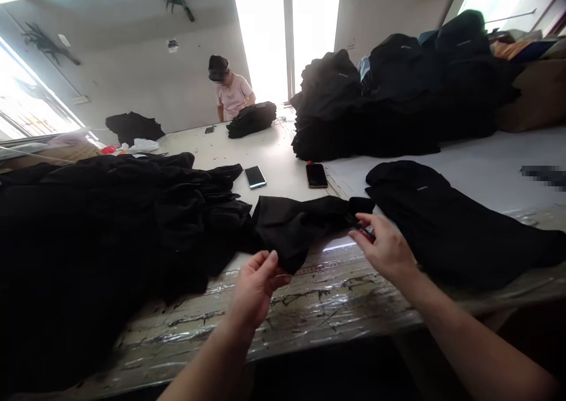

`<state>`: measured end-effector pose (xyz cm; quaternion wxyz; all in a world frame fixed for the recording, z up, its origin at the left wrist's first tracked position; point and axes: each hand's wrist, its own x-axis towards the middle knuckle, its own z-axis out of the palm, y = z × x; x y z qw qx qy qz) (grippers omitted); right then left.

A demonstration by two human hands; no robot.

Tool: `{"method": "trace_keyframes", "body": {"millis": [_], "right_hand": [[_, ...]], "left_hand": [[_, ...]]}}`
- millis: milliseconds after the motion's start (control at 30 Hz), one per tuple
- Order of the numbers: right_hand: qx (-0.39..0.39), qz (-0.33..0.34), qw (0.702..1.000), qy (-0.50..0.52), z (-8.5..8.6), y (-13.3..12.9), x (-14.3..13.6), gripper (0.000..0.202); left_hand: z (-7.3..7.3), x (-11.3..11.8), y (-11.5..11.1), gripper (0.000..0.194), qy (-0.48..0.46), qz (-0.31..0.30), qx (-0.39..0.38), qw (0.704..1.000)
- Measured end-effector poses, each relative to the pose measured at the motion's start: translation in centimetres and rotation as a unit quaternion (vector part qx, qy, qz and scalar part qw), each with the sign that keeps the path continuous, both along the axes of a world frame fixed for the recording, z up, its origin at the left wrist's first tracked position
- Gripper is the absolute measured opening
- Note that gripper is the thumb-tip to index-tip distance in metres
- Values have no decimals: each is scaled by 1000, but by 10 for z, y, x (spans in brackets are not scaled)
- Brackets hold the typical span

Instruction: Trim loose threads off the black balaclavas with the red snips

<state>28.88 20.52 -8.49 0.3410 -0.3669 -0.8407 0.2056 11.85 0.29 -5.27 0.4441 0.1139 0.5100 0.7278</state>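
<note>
My left hand pinches the lower edge of a black cloth piece between thumb and fingers. The cloth stretches across the table in front of me, from the dark heap on the left toward my right hand. My right hand is closed around small thread snips with a red part; most of them is hidden in the palm. Their tip is by the right end of the cloth. Beside my right hand lies a folded black garment with a small pale mark.
A large heap of black garments covers the left side. Tall black stacks stand at the back right. Two phones, a pale-edged one and a dark one, lie ahead. Across the table, a person stands by a black pile.
</note>
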Motion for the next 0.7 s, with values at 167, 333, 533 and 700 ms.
{"method": "trace_keyframes", "body": {"millis": [167, 333, 533, 700], "right_hand": [[-136, 180, 974, -2, -3, -66, 7, 17], [-180, 220, 959, 19, 12, -94, 7, 15], [-161, 228, 960, 37, 10, -104, 2, 17], [-159, 228, 960, 38, 6, -107, 2, 12]], "left_hand": [[-26, 27, -6, 25, -65, -30, -12, 997], [-23, 38, -11, 21, -32, -46, -10, 998], [-28, 48, -13, 20, 2, -57, -10, 998], [-35, 52, -15, 20, 5, -57, -21, 998]]}}
